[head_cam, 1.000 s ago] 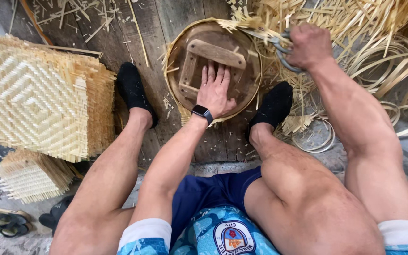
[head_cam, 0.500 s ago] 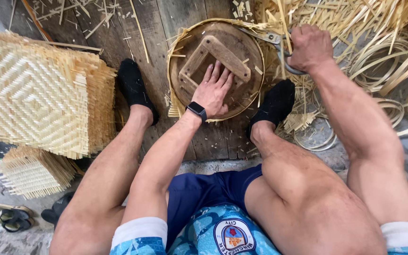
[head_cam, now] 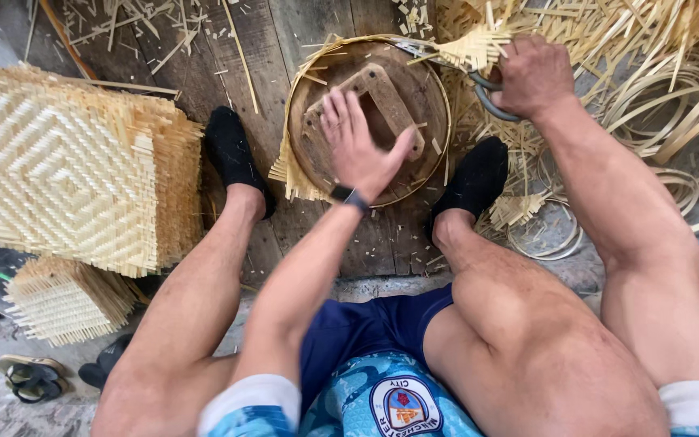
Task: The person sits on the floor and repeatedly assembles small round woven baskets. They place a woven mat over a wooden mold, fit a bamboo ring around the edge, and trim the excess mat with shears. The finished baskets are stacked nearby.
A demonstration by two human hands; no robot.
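Your left hand (head_cam: 359, 144): fingers spread apart and flat, palm down on the round brown wooden mould (head_cam: 370, 113), covering part of the rectangular wooden frame (head_cam: 382, 101) fixed on its top. A dark wristband (head_cam: 349, 196) sits at the wrist. The forearm runs straight back toward you between your knees.

Your right hand (head_cam: 531, 74): fingers curled tight around the looped grey metal handles of the scissors (head_cam: 491, 95), knuckles up. The blades are hidden under pale bamboo fringe (head_cam: 471, 48) at the mould's far right rim, so you cannot tell whether they are parted. The right arm is stretched out over your right knee.

The mould lies on the dark wooden plank floor (head_cam: 163, 57), near the far edge of the planks, wrapped at its rim by a thin woven bamboo sheet (head_cam: 294, 166) with frayed ends showing at its left side.

Your feet in black socks, left foot (head_cam: 232, 154) and right foot (head_cam: 479, 178), sit just beside the mould, one on each side.

A stack of square woven bamboo mats (head_cam: 74, 162) lies at the left edge of the planks. Loose bamboo strips and coiled hoops (head_cam: 673, 89) lie piled at the right edge.
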